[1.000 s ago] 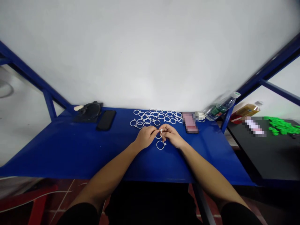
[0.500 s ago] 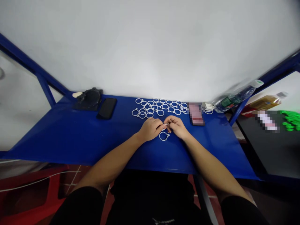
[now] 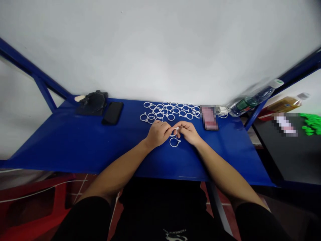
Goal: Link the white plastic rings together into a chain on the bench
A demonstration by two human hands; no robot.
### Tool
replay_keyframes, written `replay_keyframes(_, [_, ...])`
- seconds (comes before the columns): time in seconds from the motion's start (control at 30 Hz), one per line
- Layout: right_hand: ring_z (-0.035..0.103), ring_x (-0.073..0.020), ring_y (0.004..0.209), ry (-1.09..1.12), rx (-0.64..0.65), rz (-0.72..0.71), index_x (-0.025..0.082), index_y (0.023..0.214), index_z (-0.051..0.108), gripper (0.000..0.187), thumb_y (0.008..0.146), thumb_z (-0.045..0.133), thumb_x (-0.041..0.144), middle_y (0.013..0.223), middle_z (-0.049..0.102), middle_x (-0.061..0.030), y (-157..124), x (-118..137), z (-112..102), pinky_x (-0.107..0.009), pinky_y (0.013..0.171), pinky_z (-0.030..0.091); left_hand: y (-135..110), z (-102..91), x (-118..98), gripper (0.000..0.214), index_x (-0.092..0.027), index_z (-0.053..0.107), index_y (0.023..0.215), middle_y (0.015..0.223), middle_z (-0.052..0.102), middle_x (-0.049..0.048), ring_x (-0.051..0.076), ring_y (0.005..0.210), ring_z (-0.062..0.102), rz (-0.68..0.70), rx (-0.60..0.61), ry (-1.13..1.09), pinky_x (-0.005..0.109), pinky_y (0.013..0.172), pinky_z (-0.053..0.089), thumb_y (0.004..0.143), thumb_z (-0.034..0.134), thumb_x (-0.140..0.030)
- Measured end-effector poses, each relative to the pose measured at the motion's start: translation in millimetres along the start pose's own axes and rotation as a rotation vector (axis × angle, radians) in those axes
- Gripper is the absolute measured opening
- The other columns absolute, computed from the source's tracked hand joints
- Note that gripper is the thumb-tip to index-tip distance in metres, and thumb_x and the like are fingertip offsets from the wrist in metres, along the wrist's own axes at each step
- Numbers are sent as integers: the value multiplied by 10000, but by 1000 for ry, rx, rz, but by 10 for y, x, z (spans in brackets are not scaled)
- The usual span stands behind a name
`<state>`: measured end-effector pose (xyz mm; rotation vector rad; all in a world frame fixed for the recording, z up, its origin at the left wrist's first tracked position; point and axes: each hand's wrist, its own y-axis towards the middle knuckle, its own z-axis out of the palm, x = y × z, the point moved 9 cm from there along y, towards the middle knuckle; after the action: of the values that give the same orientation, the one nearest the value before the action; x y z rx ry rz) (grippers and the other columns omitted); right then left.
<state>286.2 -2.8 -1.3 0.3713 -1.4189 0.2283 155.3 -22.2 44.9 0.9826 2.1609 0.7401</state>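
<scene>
Since everything's in the head view, the bare left hand (image 3: 158,134) and bare right hand (image 3: 188,133) are both pinched onto a thin white plastic-looking ring (image 3: 173,135) over the flat blue tabletop (image 3: 112,144), with a loose white tabbed ring (image 3: 174,147) just nearer the person and a bunch of similar white rings (image 3: 166,114) behind.

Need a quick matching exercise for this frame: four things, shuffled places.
1. Loose ring nearest the person
2. Dark phone
3. Clear bottle
4. Green pieces

A. Left of the ring cluster
B. On a black surface, far right
C. Just below the left hand and right hand in view
D. Blue table's right end

Pairs: 1-C, 2-A, 3-D, 4-B
</scene>
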Motion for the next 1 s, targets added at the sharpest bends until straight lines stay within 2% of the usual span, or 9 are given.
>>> replay_keyframes(0.5, [589,-102,541,-29,-13,19,172,941,729,159,875,683,309,738,726,-9,-3,-37,3,-236,558,476,-6,-5,37,374,-192,588,743,656,639,-12,141,622,578,-13,-1,17,339,730,414,1077,482,-322])
replay_keyframes(0.63, [590,-105,530,-4,-33,39,174,901,716,122,828,644,241,712,717,1,7,-87,13,-239,562,488,-8,6,3,382,-195,579,743,657,631,-9,145,626,576,14,6,25,343,730,418,1082,476,-336])
replay_keyframes(0.8, [592,-126,503,112,-53,45,185,834,689,120,768,590,166,561,645,36,14,-165,-18,-248,570,502,-2,69,-72,377,-202,587,768,728,663,11,160,709,617,63,57,-12,342,743,435,1084,479,-377])
replay_keyframes(1.0, [633,-116,608,25,-10,-22,170,898,748,140,799,649,169,763,723,-3,-3,-31,-43,-258,645,531,-6,24,4,341,-200,611,827,767,698,10,154,723,637,20,18,-70,334,748,446,1089,476,-371])
